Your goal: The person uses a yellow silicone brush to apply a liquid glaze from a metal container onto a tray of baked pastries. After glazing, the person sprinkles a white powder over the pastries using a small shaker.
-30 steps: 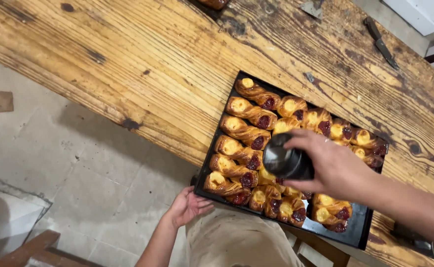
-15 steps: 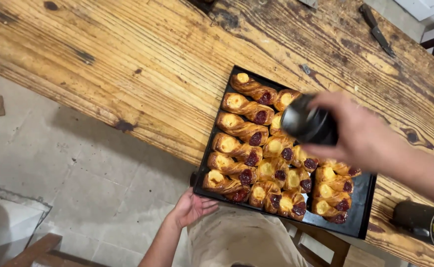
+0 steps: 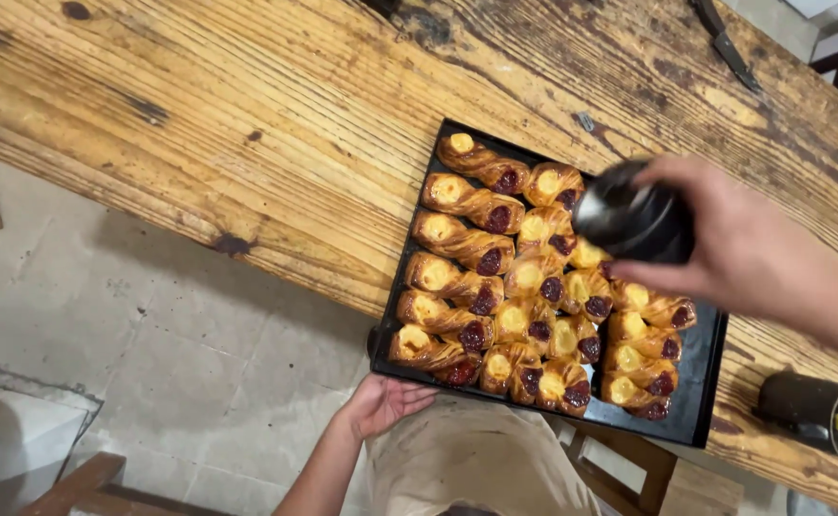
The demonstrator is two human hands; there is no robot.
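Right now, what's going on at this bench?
A person stands at a worn wooden table with a black tray of twisted pastries filled with yellow custard and dark red jam. The right hand holds a dark round container tipped over the upper right pastries. The left hand rests open under the tray's near edge, which overhangs the table. A dark cylindrical tin lies at the right, and a knife sits at the far edge.

The left hand [image 3: 384,404] lies palm-up with fingers loosely spread, while the right hand [image 3: 725,239] is curled in a grip.
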